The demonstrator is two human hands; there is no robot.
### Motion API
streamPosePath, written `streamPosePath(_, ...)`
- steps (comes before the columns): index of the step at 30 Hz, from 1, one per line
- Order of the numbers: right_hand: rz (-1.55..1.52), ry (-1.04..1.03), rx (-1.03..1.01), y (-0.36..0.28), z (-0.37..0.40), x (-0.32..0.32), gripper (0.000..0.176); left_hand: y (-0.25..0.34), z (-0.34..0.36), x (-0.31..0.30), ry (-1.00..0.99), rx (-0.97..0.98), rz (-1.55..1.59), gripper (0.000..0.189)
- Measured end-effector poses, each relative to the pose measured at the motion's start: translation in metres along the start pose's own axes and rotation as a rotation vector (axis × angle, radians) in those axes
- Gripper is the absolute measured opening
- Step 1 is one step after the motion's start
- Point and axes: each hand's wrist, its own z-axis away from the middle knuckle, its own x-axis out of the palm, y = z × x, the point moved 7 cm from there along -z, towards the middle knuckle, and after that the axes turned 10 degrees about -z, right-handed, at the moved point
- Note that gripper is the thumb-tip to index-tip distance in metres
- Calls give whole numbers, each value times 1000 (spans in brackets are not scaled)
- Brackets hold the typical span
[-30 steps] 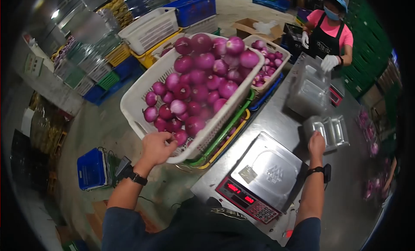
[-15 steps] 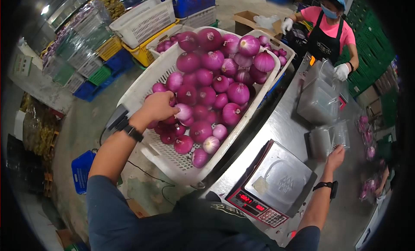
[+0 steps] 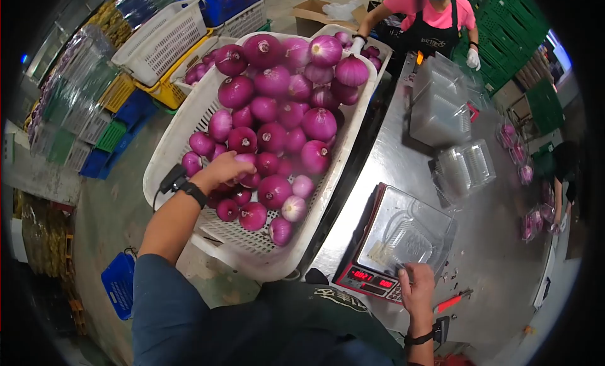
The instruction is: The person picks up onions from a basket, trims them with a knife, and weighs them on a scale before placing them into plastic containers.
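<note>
A white crate [image 3: 165, 153] full of red onions [image 3: 273, 191] stands in front of me, to the left. My left hand [image 3: 222, 171] reaches into it with the fingers curled round a red onion [image 3: 249, 179], partly hidden by the hand. My right hand [image 3: 417, 288] pinches the near edge of a clear plastic box [image 3: 409, 240]. That box lies over the metal pan of a digital scale [image 3: 392, 215] with a lit red display.
Stacked clear boxes [image 3: 435, 123] and loose ones [image 3: 465, 167] stand on the steel table [image 3: 491, 252]. A red-handled tool [image 3: 450, 303] lies near my right hand. A gloved person [image 3: 435, 19] stands across, another works at the right. A blue basket [image 3: 120, 284] sits on the floor.
My right hand has come from the loose clear boxes back to the scale, bringing a box over the pan. My left hand stays among the onions. The view has shifted right.
</note>
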Motion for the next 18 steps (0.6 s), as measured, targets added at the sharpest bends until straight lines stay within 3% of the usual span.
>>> streamPosePath(1, -63, 48, 29, -7, -2, -3, 14, 13, 12, 6, -208, 87, 306, 68)
streamPosePath(2, -128, 97, 55, -12, -5, -5, 17, 18, 25, 2, -209, 94, 300, 68)
streamPosePath(4, -136, 155, -1, -30, -18, -6, 21, 56, 65, 5, -416, 269, 713, 62)
streamPosePath(7, -352, 169, 26, -61, -40, 5, 31, 87, 100, 16, -568, 396, 919, 65)
streamPosePath(9, -476, 105, 13, -93, -60, 20, 46, 105, 118, 36, -651, 472, 1033, 70)
streamPosePath(11, -462, 49, -147, -130, -79, 33, 76, 121, 135, 67, -769, 469, 1137, 67)
streamPosePath(12, -464, 46, -156, -147, -87, 39, 76, 133, 153, 81, -791, 450, 1100, 71)
streamPosePath(15, -501, 58, -260, -181, -95, 51, 114, 158, 191, 138, -781, 483, 984, 66)
streamPosePath(18, -922, 39, 31, -144, -85, 62, 107, 166, 214, 133, -731, 550, 419, 79)
